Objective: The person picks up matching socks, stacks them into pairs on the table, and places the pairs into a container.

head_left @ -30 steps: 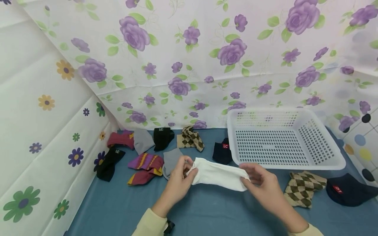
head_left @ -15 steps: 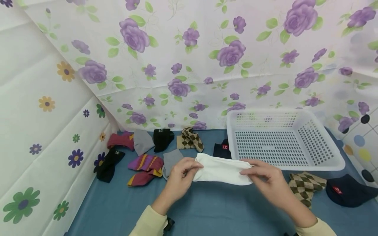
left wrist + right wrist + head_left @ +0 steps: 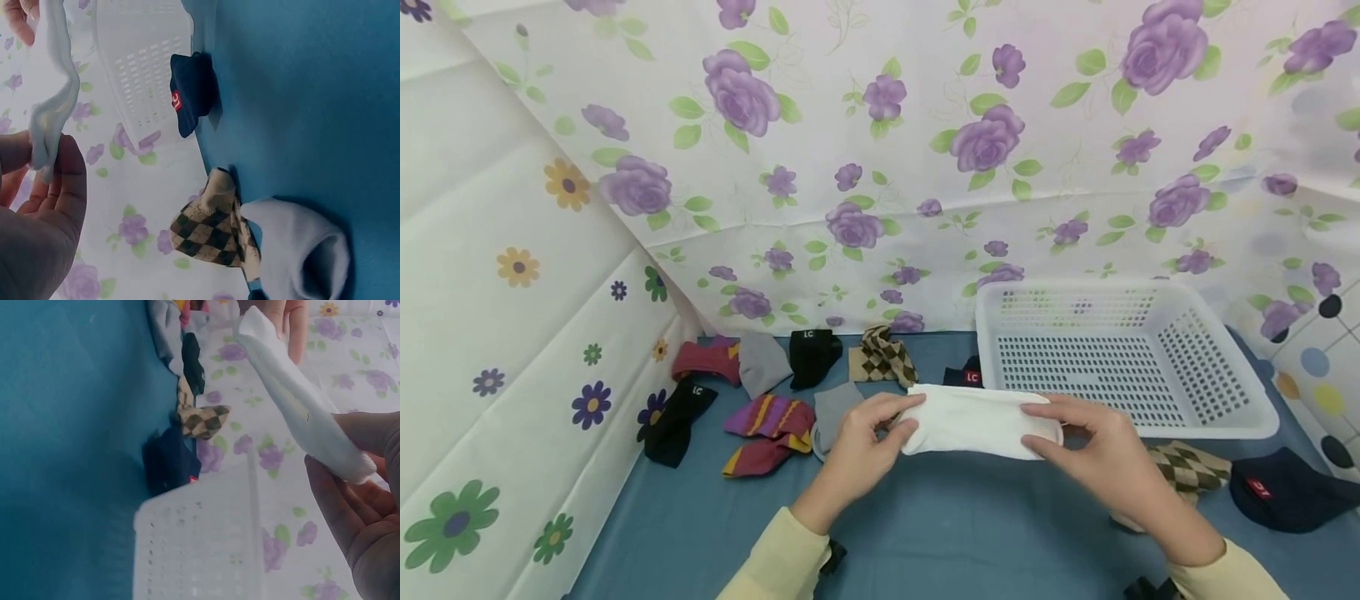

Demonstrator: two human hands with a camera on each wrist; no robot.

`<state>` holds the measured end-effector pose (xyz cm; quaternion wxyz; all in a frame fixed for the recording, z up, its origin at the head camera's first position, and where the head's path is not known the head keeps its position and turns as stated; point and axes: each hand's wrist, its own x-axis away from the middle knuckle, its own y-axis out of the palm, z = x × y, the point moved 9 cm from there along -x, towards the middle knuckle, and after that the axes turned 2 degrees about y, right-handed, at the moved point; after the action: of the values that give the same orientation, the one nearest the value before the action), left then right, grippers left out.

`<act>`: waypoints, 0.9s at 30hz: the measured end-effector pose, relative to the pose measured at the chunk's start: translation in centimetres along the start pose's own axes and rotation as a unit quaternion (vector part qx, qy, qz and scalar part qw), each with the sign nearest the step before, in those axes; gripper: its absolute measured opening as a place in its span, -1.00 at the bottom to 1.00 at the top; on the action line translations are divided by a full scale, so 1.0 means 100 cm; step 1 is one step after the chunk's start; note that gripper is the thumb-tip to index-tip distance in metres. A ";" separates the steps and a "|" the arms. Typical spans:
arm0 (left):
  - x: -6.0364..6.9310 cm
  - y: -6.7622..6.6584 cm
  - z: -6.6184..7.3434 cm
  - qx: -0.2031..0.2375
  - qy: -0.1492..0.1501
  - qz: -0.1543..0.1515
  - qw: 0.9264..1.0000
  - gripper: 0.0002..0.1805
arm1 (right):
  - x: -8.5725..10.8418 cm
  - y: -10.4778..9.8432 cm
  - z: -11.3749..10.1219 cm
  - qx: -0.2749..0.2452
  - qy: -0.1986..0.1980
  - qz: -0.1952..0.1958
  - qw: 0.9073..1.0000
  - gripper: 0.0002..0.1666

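A white sock is stretched flat and level between both hands, above the blue table cover. My left hand pinches its left end between thumb and fingers. Its right end is pinched by my right hand, whose thumb lies on the near face. In the left wrist view the white sock shows edge-on, layered at the gripped end. The right wrist view also shows the white sock from its edge. Behind it, a navy sock with a red label lies partly hidden beside the basket.
A white plastic basket stands at the back right. Several socks lie left: black, grey, striped and checkered. Right of my right hand lie a checkered sock and a navy sock. Floral sheets hang behind.
Both hands have lifted the white sock a little and shifted it right. It has turned from slanting to nearly level, and my right-hand grip has moved on its end.
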<state>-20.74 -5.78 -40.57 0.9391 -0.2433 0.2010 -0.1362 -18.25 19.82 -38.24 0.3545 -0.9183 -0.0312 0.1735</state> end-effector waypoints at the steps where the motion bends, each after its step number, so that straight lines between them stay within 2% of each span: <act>1: -0.001 0.000 0.001 -0.003 0.001 -0.004 1.000 -0.63 | -0.002 -0.002 -0.001 0.006 -0.003 -0.001 1.000 -0.53; 9: -0.017 0.006 0.010 -0.019 0.011 -0.047 0.999 -0.54 | -0.017 -0.022 -0.006 0.053 -0.013 -0.004 0.999 -0.46; 15: -0.037 0.014 0.022 -0.040 0.018 -0.063 0.997 -0.50 | -0.028 -0.041 -0.003 0.082 -0.026 0.007 0.996 -0.44; 17: -0.045 0.017 0.026 -0.049 0.022 -0.066 0.996 -0.49 | -0.032 -0.048 -0.001 0.093 -0.020 0.008 0.995 -0.46; 22: -0.066 0.031 0.032 -0.072 0.025 -0.068 0.995 -0.48 | -0.042 -0.066 0.006 0.118 -0.008 0.014 0.993 -0.51; 27: -0.088 0.048 0.032 -0.094 0.021 -0.076 0.992 -0.48 | -0.053 -0.079 0.016 0.141 -0.006 0.012 0.990 -0.50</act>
<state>-26.35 2.71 -37.75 0.8947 -0.3422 0.2132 -0.1924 -23.24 25.81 -32.58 0.4777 -0.8586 0.0022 0.1861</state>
